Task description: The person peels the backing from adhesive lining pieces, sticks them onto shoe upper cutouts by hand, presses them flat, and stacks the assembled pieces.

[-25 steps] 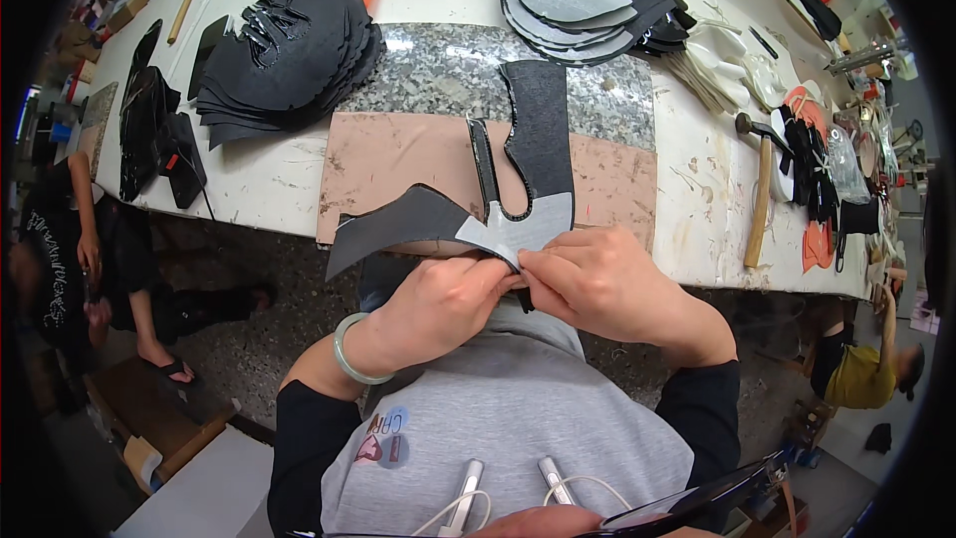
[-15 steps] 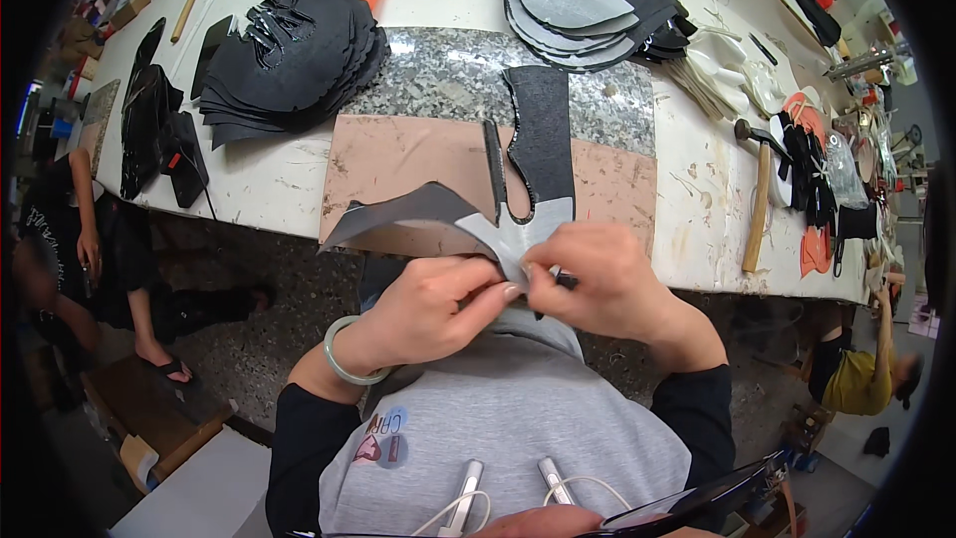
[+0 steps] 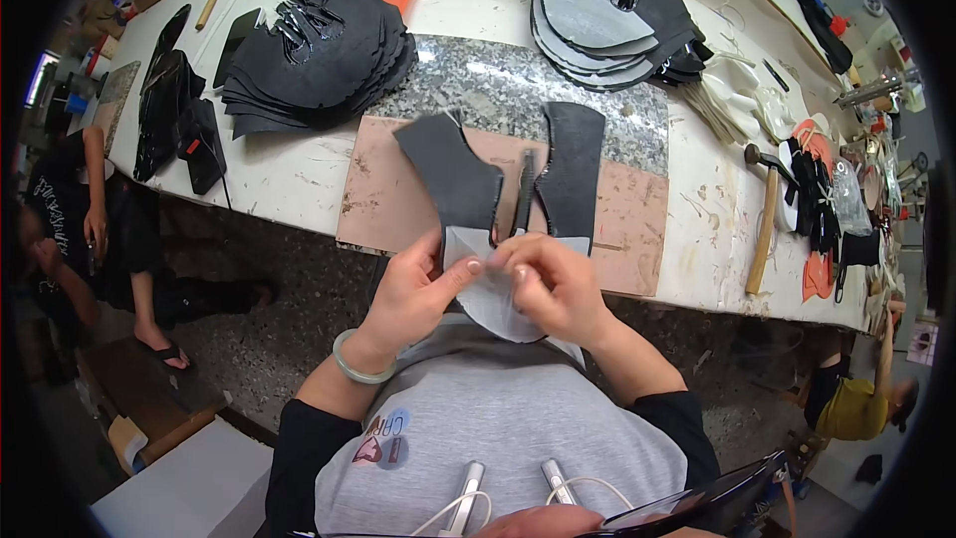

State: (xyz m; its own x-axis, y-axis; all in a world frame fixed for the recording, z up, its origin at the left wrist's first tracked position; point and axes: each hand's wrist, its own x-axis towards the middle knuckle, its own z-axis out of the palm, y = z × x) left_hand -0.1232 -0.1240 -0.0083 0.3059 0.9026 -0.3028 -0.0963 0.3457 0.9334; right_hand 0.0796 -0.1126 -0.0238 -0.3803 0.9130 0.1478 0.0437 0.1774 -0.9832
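Between my hands is a U-shaped shoe upper piece (image 3: pixel 453 174), black on its two long arms and pale grey at the rounded end near my body. My left hand (image 3: pixel 413 289) grips the grey part by its left edge, thumb on top. My right hand (image 3: pixel 553 289) is curled over the grey part's right side, fingertips pinched together near my left thumb; whatever they pinch is too small to make out. A dark, narrow metal tool (image 3: pixel 525 194) lies between the two arms of the piece. Under the far part of the piece is a pinkish-brown board (image 3: pixel 383 189).
A speckled stone slab (image 3: pixel 448 70) lies beyond the board. Stacks of black upper pieces (image 3: pixel 319 70) and grey-and-black ones (image 3: pixel 597 15) flank it. A hammer (image 3: pixel 765 219) rests on the right. Other people sit at the left (image 3: pixel 75 199) and right (image 3: pixel 856 399).
The left arm of the upper piece, folded toward me before, now lies spread out and flatter. Both hands have shifted, and my right hand has moved left over the grey part.
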